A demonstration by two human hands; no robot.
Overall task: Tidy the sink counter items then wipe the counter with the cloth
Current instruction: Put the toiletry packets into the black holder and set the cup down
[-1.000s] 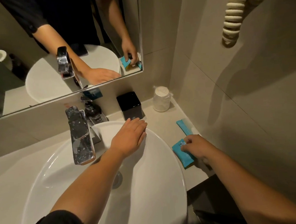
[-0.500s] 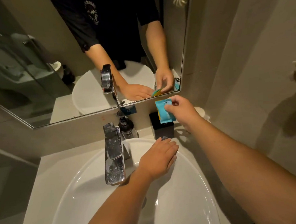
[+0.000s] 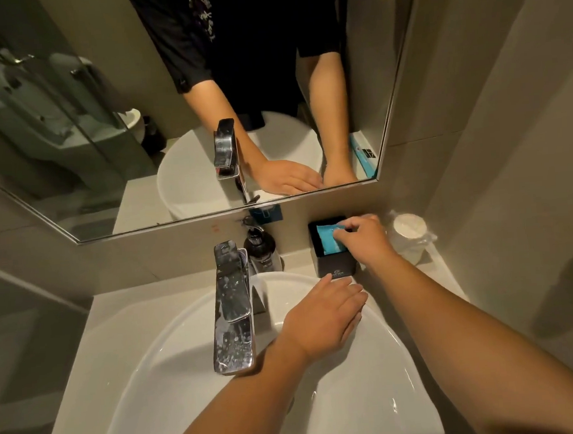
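A black square box [image 3: 335, 264] stands on the counter behind the white basin [image 3: 193, 352], against the back wall. My right hand [image 3: 364, 238] is over its open top, with the fingers pinched on a blue packet [image 3: 327, 240] that lies in the box. My left hand [image 3: 326, 319] rests flat on the basin's far rim, fingers spread, just in front of the box. No cloth is in sight.
A chrome tap [image 3: 232, 305] rises at the basin's back, with a dark pump bottle [image 3: 262, 252] behind it. A wrapped white cup [image 3: 410, 237] stands right of the box near the corner wall. The mirror [image 3: 101, 111] hangs above; the beige counter [image 3: 115, 306] surrounds the basin.
My right hand picked the blue packet up off the right counter, carried it up to the black box and lowered it into the box. My left hand stayed on the basin rim.
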